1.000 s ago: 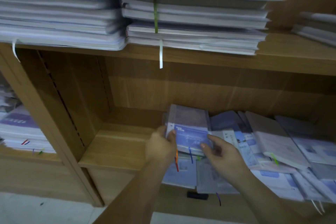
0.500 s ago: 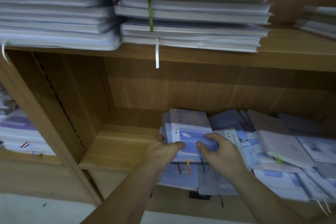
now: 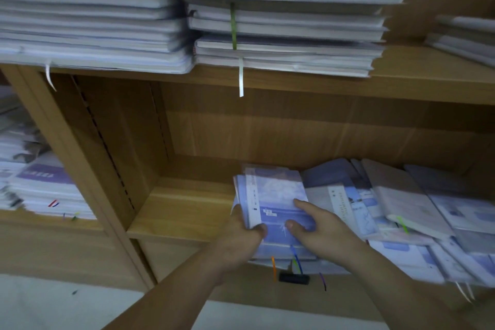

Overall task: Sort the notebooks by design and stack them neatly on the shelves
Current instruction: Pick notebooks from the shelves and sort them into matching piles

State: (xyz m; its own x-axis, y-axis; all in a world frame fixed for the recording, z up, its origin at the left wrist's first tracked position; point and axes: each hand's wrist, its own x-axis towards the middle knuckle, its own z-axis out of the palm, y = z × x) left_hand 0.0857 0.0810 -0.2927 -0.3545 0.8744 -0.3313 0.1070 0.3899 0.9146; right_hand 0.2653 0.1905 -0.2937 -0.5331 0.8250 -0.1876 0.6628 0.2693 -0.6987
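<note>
A small stack of blue-and-white notebooks (image 3: 276, 193) lies on the lower wooden shelf (image 3: 182, 211), left of a loose heap of notebooks (image 3: 396, 203). My left hand (image 3: 242, 233) grips the stack's near left corner, thumb on top. My right hand (image 3: 318, 225) rests on the top cover with its forefinger stretched out and thumb pressed on the near edge. Coloured ribbon bookmarks (image 3: 294, 257) hang from the stack's front.
The upper shelf (image 3: 401, 83) carries tall neat piles of notebooks (image 3: 284, 16), with a white ribbon (image 3: 241, 78) dangling. More piles (image 3: 40, 185) fill the compartment at left behind a wooden divider (image 3: 80, 147). A black tag (image 3: 294, 278) sits on the shelf front.
Both hands have shifted the blue stack slightly deeper onto the shelf. My right forefinger has stretched out over the cover. The head camera has moved a little.
</note>
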